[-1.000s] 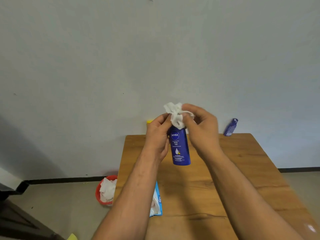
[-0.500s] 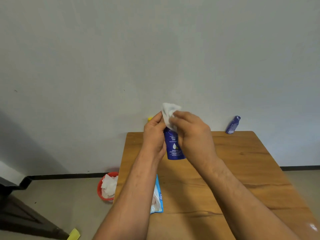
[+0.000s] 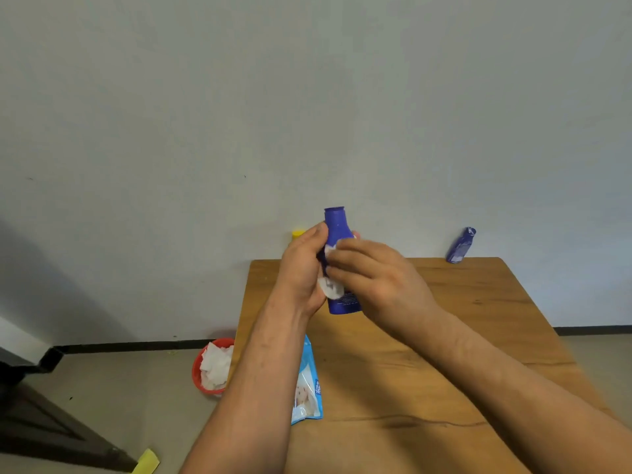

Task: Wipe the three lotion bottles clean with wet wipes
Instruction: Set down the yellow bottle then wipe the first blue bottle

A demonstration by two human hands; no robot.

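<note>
Left hand [image 3: 301,268] gripping blue bottle [image 3: 337,224], right hand [image 3: 379,278] pressing wipe [image 3: 330,287]

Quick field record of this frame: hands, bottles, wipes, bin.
left hand: grips blue lotion bottle, cap up, above table
right hand: presses wet wipe against that bottle's body
second blue bottle: near table's far right corner
yellow cap: mostly hidden behind left hand
wipes pack: table's left edge, partly hidden
red bin: on floor, holds white wipes

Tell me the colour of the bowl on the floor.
The bowl is red; head view shows it.
</note>
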